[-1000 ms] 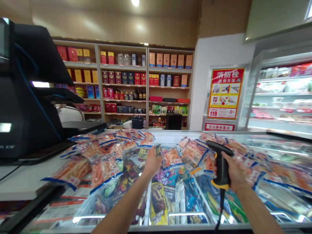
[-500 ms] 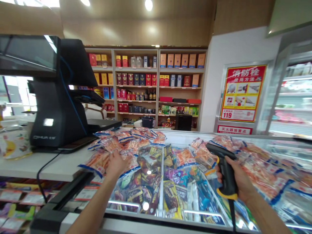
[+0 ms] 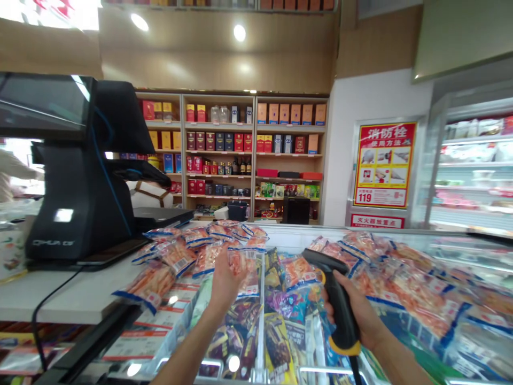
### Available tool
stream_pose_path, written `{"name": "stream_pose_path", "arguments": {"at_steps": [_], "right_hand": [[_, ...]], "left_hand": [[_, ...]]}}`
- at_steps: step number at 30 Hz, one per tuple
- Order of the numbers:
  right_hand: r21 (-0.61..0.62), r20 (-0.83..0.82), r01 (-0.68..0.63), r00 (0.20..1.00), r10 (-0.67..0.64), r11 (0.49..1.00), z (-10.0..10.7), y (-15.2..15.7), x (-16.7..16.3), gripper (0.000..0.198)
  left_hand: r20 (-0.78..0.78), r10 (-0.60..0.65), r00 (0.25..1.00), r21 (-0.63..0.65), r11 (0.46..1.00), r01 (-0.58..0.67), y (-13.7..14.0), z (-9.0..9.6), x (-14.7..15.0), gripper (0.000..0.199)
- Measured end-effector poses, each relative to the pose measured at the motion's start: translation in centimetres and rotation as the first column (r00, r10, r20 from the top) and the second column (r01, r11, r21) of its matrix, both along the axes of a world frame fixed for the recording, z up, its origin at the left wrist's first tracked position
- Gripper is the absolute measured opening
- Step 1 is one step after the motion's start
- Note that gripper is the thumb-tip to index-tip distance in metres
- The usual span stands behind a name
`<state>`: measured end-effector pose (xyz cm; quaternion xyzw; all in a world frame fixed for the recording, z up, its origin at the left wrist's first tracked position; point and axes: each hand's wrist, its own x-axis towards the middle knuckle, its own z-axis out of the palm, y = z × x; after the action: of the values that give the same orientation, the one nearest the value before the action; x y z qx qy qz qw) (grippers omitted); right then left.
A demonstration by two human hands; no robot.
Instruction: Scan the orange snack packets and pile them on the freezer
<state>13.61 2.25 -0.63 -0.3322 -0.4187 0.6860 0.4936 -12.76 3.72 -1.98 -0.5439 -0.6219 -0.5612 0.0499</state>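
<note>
My left hand (image 3: 225, 280) is pinched on a clear, blue-edged packet of orange-pink food (image 3: 249, 278), held over the freezer's left section. My right hand (image 3: 355, 307) grips a black and yellow barcode scanner (image 3: 339, 299), its head tilted up and to the left. A similar packet (image 3: 300, 271) lies just left of the scanner, on other frozen goods. More such packets (image 3: 176, 254) are heaped left of my left hand, and another heap (image 3: 409, 278) spreads on the right.
A black checkout terminal (image 3: 80, 176) stands on the white counter (image 3: 52, 299) at left, its cable hanging down. The freezer holds colourful wrapped goods (image 3: 276, 342) on both sides of a divider. Behind are shelves of boxes and bottles (image 3: 220, 141) and a red wall notice (image 3: 385, 166).
My left hand has moved right from the left heap, now with a packet in it. The scanner has shifted left in view. The camera has tilted up slightly.
</note>
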Motion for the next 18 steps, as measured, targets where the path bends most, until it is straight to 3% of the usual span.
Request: {"name": "stream_pose_path", "arguments": {"at_steps": [3, 12, 18], "right_hand": [[0.030, 0.041, -0.071, 0.997, 0.069, 0.997, -0.2, -0.4, -1.3, 0.035], [-0.012, 0.067, -0.140, 0.988, 0.140, 0.990, -0.5, -0.9, -1.2, 0.043], [0.016, 0.006, -0.082, 0.997, 0.082, 0.996, 0.1, -0.5, -0.9, 0.039]], "left_hand": [[-0.138, -0.026, 0.990, 0.069, 0.997, 0.035, 0.6, -0.1, 1.0, 0.062], [-0.167, -0.009, 0.986, 0.080, 0.997, 0.023, 1.6, -0.6, 2.4, 0.062], [-0.120, -0.038, 0.992, -0.070, 0.997, 0.030, 1.3, -0.2, 3.9, 0.055]]}}
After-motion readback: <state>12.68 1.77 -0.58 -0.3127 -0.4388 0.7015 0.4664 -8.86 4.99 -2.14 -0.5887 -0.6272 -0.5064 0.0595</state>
